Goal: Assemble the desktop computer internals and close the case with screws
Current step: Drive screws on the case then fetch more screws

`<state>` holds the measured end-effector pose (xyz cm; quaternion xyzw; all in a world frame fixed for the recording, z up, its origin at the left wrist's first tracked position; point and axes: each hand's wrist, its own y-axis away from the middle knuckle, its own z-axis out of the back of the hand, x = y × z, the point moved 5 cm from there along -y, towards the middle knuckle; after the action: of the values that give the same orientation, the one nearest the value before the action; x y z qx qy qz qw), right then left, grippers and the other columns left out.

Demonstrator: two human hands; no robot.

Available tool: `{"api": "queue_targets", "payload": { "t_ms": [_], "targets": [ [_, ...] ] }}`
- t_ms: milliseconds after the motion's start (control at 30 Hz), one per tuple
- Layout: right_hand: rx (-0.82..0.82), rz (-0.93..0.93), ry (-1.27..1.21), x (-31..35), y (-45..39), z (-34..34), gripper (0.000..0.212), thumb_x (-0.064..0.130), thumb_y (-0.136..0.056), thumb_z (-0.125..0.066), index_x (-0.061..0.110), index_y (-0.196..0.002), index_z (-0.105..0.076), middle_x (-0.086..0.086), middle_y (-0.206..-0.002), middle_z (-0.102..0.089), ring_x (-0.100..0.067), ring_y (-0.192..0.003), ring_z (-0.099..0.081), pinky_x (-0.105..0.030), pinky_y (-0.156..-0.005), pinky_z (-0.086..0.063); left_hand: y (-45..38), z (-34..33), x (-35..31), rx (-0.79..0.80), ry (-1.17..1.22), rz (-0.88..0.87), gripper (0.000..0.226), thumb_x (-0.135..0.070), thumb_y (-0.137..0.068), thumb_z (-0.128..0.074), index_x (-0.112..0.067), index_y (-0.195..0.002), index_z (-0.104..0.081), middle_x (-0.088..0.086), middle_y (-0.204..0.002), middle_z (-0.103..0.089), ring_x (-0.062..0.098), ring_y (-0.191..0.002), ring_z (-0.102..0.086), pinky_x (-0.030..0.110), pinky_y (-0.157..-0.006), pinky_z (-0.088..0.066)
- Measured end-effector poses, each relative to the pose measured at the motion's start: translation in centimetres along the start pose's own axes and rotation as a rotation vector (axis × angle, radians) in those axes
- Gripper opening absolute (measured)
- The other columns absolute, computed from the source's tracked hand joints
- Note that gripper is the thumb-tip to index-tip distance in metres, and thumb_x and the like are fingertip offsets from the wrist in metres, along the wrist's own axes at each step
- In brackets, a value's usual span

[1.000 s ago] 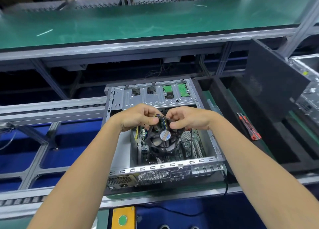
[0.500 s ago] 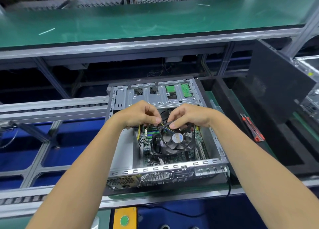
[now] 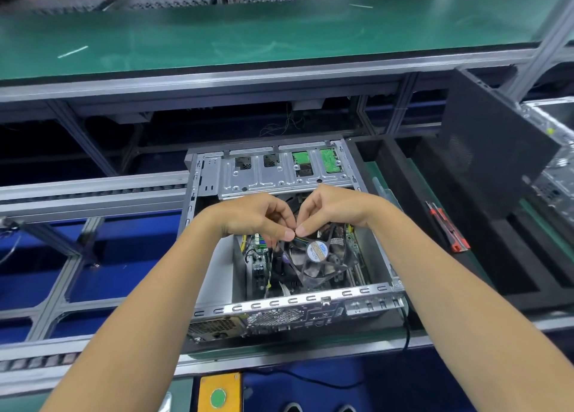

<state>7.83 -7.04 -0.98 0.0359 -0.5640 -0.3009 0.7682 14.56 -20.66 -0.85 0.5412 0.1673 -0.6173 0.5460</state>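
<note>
An open silver computer case (image 3: 310, 299) lies on the conveyor in front of me. Inside it a black CPU cooler fan (image 3: 320, 256) with a round white label sits tilted over the motherboard (image 3: 259, 253). My left hand (image 3: 257, 216) and my right hand (image 3: 326, 209) meet above the fan's far left corner. Their thumbs and fingertips pinch the fan's thin coloured cable (image 3: 299, 240) between them. The drive cage (image 3: 279, 172) with green circuit boards fills the case's far end.
A black side panel (image 3: 494, 160) leans at the right, with another metal case behind it. A red-handled tool (image 3: 447, 228) lies on the black foam tray right of the case. A yellow box with a green button (image 3: 219, 394) sits at the near edge. A green shelf runs above.
The fan has dropped from in front of my hands down into the case and shifted right. My hands have drawn together, fingertips now meeting on its cable.
</note>
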Motion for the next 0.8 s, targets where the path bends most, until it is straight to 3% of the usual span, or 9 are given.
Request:
{"api": "queue_targets", "payload": {
  "t_ms": [100,200,300,367,433,533,667,800],
  "targets": [
    [-0.038,0.036,-0.038,0.2,0.7,0.4,0.023,0.021,-0.084,-0.077,0.010,-0.103,-0.073,0.007,-0.083,-0.071,-0.003,-0.082,-0.065,-0.027,-0.087,-0.044,0.4,0.2,0.1,-0.008,0.022,-0.010,0.019,-0.013,-0.086,-0.071,-0.006,-0.102,-0.064,0.002,-0.079,-0.069,0.019,-0.073,-0.069,0.025,-0.068,-0.053],
    [-0.050,0.055,-0.087,0.2,1.6,1.1,0.031,0.021,-0.089,-0.071,0.016,-0.120,-0.065,-0.001,-0.110,-0.068,-0.015,-0.102,-0.064,-0.036,-0.095,-0.046,0.9,0.5,0.4,-0.056,0.035,-0.028,0.011,-0.005,-0.089,-0.065,-0.007,-0.099,-0.062,0.008,-0.081,-0.066,0.018,-0.070,-0.067,0.024,-0.067,-0.051],
    [0.024,0.032,-0.112,0.2,2.0,1.0,0.045,0.030,-0.086,-0.069,0.012,-0.126,-0.060,-0.009,-0.128,-0.063,-0.026,-0.118,-0.061,-0.040,-0.100,-0.050,1.1,0.9,0.5,-0.112,0.078,-0.068,0.007,-0.004,-0.092,-0.060,-0.009,-0.096,-0.058,0.003,-0.084,-0.064,0.016,-0.074,-0.066,0.025,-0.071,-0.052],
    [0.050,-0.002,-0.137,0.3,2.0,0.8,0.053,0.035,-0.084,-0.066,0.006,-0.126,-0.057,-0.015,-0.127,-0.065,-0.032,-0.117,-0.063,-0.044,-0.102,-0.050,0.9,0.9,0.5,-0.134,0.132,-0.093,0.008,-0.001,-0.094,-0.056,-0.009,-0.095,-0.053,0.002,-0.088,-0.060,0.018,-0.082,-0.063,0.033,-0.080,-0.055],
    [0.032,-0.022,-0.131,0.4,1.7,1.0,0.045,0.034,-0.092,-0.061,0.003,-0.124,-0.057,-0.016,-0.124,-0.067,-0.031,-0.115,-0.064,-0.044,-0.103,-0.050,0.8,0.7,0.7,-0.143,0.176,-0.096,0.011,0.001,-0.094,-0.054,-0.008,-0.093,-0.048,0.001,-0.089,-0.057,0.019,-0.085,-0.062,0.043,-0.088,-0.055],
    [0.052,-0.010,-0.101,1.0,1.4,1.2,0.025,0.028,-0.098,-0.057,0.011,-0.116,-0.063,-0.011,-0.119,-0.070,-0.023,-0.105,-0.068,-0.039,-0.098,-0.052,0.9,0.5,0.9,-0.082,0.222,-0.081,0.015,0.001,-0.091,-0.059,-0.009,-0.093,-0.048,-0.007,-0.082,-0.061,0.019,-0.076,-0.066,0.031,-0.075,-0.056],
    [0.154,-0.037,-0.043,1.4,1.2,0.4,0.026,0.037,-0.087,-0.063,0.014,-0.099,-0.064,-0.003,-0.099,-0.075,-0.020,-0.093,-0.071,-0.034,-0.086,-0.056,1.5,0.6,1.1,0.032,0.112,-0.014,0.024,0.002,-0.085,-0.067,-0.012,-0.092,-0.049,-0.015,-0.069,-0.061,0.009,-0.062,-0.059,0.017,-0.064,-0.046],
    [0.187,-0.040,0.007,1.9,1.1,0.2,0.036,0.041,-0.083,-0.063,0.008,-0.096,-0.063,0.000,-0.092,-0.073,-0.017,-0.087,-0.069,-0.037,-0.091,-0.053,1.5,0.5,1.4,0.055,-0.121,0.047,0.027,-0.011,-0.079,-0.077,-0.009,-0.080,-0.051,0.004,-0.070,-0.047,0.016,-0.064,-0.041,0.028,-0.064,-0.034]
  ]
}}
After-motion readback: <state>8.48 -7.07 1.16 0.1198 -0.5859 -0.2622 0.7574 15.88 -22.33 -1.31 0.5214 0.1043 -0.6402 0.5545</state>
